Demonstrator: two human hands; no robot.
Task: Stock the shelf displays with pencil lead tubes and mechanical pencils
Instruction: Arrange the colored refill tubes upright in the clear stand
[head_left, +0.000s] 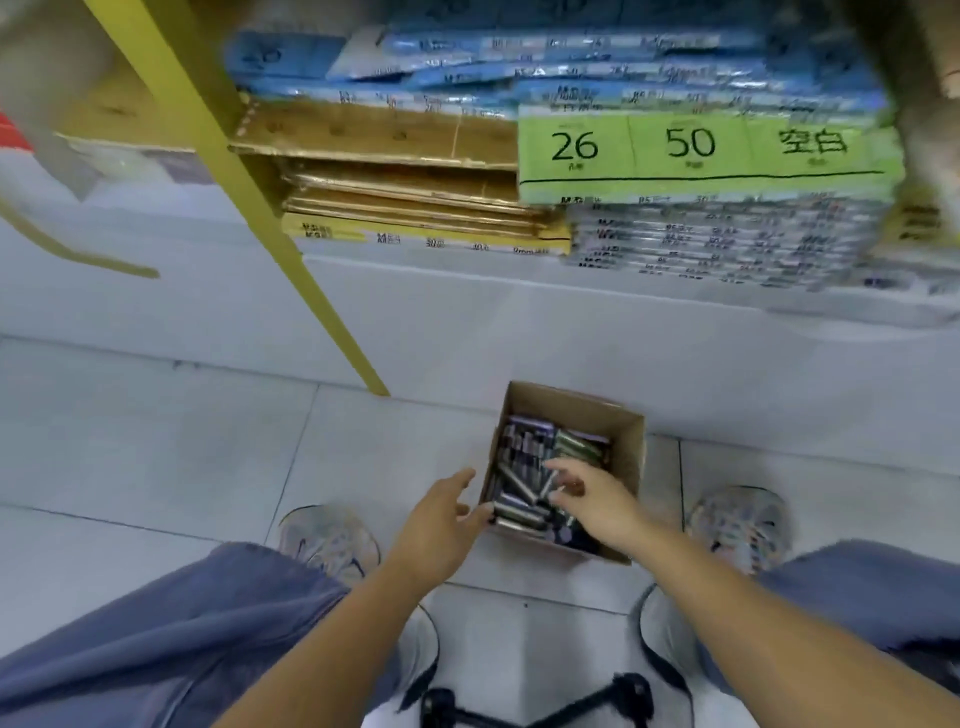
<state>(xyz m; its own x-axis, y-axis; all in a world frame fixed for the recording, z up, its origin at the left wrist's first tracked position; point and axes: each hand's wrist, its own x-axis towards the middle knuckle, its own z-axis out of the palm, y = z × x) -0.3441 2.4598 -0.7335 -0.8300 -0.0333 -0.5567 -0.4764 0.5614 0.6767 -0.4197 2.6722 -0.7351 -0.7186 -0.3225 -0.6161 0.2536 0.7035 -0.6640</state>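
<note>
A small open cardboard box (631, 452) sits on the tiled floor (156, 441), between the person's two shoes (327, 535), which puts it within easy reach of both arms while they crouch. Inside it lie the pencil lead tubes (519, 499), a loose heap of dark and greenish cylinders pointing every way, so they likely have to be picked out a few at a time.

The left hand (441, 525) is at the box's left wall with its fingers spread and relaxed, holding nothing. It seems placed there to steady the box or to receive tubes. Whether it touches the cardboard is blurred.

The right hand (597, 499) reaches in over the box's near right part, its fingers bent down among the tubes. Motion blur hides whether it has one pinched yet.

Beyond the box, a yellow shelf post (291, 244) rises from the floor. Above and behind the box, the low shelf carries stacked packs (701, 239) with a green label (696, 150) reading 26 and 50. No display for the tubes shows here, so the stocking step looks to be at the collecting stage.
</note>
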